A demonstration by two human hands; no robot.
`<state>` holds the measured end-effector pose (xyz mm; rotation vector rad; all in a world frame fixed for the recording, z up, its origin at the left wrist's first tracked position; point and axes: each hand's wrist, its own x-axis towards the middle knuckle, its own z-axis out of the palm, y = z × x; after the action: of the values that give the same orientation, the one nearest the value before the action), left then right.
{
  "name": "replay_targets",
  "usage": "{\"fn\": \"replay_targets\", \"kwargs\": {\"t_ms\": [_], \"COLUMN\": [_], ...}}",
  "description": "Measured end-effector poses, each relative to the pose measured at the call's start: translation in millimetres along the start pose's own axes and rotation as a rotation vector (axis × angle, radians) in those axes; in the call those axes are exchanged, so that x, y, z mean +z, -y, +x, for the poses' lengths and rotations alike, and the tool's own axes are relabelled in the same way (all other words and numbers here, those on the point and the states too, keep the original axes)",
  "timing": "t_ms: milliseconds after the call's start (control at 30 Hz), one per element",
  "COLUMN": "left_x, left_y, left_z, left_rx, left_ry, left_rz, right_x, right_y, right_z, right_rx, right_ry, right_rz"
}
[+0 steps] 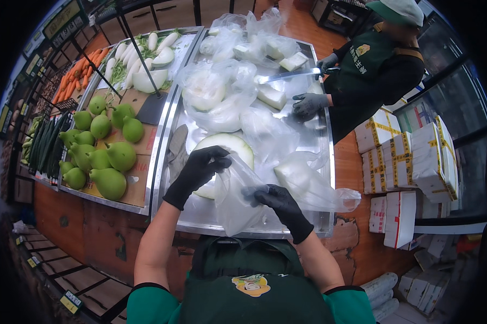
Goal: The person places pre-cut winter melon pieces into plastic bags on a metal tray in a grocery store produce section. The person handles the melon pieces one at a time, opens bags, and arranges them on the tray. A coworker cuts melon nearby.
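Both my hands wear black gloves and hold a translucent plastic bag (235, 202) above the near edge of a metal table (186, 222). My left hand (201, 172) pinches the bag's upper rim. Fingers of my right hand (282, 204) show through the film at the bag's right side. Behind the bag lies a round cut winter melon piece (225, 141), partly hidden by it and my left hand. To the right, a bagged melon piece (294, 172) rests on the table. A grey glove (178, 152) lies at the table's left edge.
Across the table a co-worker in grey gloves (310, 105) holds a long knife (290, 75) over melon chunks (271, 97). More bagged melon (211, 91) fills the far side. Left stand green gourds (113, 158), white radishes (134, 60) and carrots (79, 73). Foam boxes (421, 158) are stacked right.
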<state>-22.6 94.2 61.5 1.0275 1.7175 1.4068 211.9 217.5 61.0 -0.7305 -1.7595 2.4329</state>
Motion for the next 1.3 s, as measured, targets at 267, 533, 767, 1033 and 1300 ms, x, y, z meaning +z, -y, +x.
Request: {"fn": "replay_targets", "kwargs": {"t_ms": [267, 533, 767, 1033, 1300], "left_x": [71, 103, 101, 69, 87], "left_y": [-1, 41, 40, 38, 38], "left_z": [-57, -65, -66, -69, -42], "left_rx": [0.056, -0.314, -0.239, -0.13, 0.011], "left_ry": [-0.258, -0.117, -0.257, -0.457, -0.095], "left_rz": [0.129, -0.272, -0.249, -0.231, 0.032], "right_x": [1, -1, 2, -10, 1], "right_y": [-30, -49, -46, -29, -28], "right_z": [8, 14, 17, 16, 19], "right_rx": [-0.115, -0.1, -0.042, -0.251, -0.189], "right_ry": [-0.314, -0.185, -0.345, -0.412, -0.264], "right_rz": [-0.08, 0.19, 0.141, 0.564, 0.405]}}
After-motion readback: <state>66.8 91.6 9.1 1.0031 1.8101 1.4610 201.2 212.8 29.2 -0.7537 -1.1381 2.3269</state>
